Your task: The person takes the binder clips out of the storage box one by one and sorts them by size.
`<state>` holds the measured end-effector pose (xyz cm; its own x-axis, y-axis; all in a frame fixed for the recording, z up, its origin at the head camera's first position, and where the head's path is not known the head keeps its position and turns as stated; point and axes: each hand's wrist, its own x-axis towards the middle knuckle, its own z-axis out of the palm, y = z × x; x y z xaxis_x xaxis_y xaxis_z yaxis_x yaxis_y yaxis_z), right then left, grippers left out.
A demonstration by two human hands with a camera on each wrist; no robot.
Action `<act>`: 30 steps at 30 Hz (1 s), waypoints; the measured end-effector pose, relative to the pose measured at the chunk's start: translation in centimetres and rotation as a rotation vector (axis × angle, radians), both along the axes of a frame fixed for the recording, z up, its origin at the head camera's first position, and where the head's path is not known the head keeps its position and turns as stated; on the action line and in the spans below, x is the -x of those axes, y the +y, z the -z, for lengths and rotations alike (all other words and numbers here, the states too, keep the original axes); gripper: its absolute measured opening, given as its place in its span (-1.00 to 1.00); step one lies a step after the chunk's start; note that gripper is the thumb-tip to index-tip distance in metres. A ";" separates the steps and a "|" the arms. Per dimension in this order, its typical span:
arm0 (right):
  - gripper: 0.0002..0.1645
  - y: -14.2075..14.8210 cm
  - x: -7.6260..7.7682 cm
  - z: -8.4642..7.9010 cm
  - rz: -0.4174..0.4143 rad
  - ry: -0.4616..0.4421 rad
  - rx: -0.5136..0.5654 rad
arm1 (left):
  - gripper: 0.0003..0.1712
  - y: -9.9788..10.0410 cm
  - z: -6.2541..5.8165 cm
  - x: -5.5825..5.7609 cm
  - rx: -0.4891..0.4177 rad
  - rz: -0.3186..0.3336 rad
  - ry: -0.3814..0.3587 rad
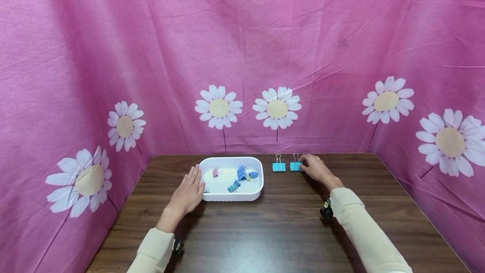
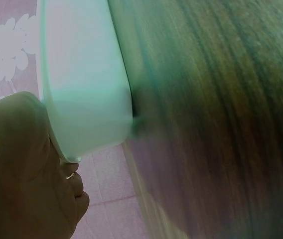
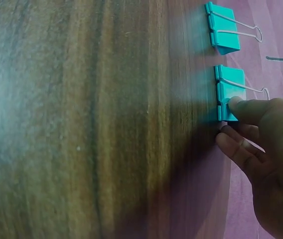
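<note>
My left hand rests with straight fingers along the left end of a white tray; the left wrist view shows it against the tray's wall. Two turquoise binder clips stand side by side to the right of the tray, wire handles up. The thumb and fingers of my right hand pinch the right-hand binder clip at its right end. Its neighbour, the other turquoise clip, stands free a short gap to the left. In the right wrist view the thumb lies on the pinched clip's face.
Inside the tray lie a pink clip, a large blue clip, a teal clip and several other small ones. The brown wooden table ends at a pink curtain with printed daisies.
</note>
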<state>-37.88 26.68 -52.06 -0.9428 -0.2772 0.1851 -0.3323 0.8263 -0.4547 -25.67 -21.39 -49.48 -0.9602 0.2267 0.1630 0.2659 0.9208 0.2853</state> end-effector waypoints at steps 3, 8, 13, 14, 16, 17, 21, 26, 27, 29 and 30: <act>-0.74 0.2 0.0 -0.2 0.005 0.019 0.005 | -0.31 0.1 0.0 0.1 0.002 0.006 0.004; -0.85 0.1 -0.1 -1.4 0.025 0.068 0.009 | -0.31 0.1 0.0 0.2 0.005 0.009 0.002; -0.94 -0.8 -0.3 -3.6 0.006 0.101 0.017 | -0.31 0.0 -0.1 0.1 0.014 0.003 -0.009; -0.94 -1.1 -0.4 -4.1 -0.002 0.102 0.016 | -0.31 0.0 -0.1 0.1 0.016 0.002 -0.010; -0.94 -1.8 -0.6 -5.0 -0.022 0.103 0.021 | -0.31 -0.1 -0.1 0.1 0.017 0.000 -0.012; -0.94 -2.2 -0.6 -5.4 -0.035 0.105 0.020 | -0.31 -0.1 -0.1 0.0 0.015 0.001 -0.010; -0.93 -4.1 -0.9 -6.7 -0.095 0.129 -0.002 | -0.31 -0.1 -0.2 0.0 0.013 0.004 -0.012; -0.90 -7.0 -1.5 -8.1 -0.202 0.157 -0.044 | -0.31 -0.1 -0.2 0.0 0.012 0.005 -0.012; -0.91 -7.6 -1.6 -8.3 -0.224 0.161 -0.053 | -0.31 -0.1 -0.2 0.0 0.009 0.005 -0.011; -0.92 -8.9 -1.9 -8.8 -0.262 0.161 -0.065 | -0.31 -0.1 -0.2 0.0 0.006 0.005 -0.011; -0.92 -9.6 -1.9 -9.1 -0.277 0.159 -0.069 | -0.31 -0.1 -0.2 -0.1 0.004 0.006 -0.009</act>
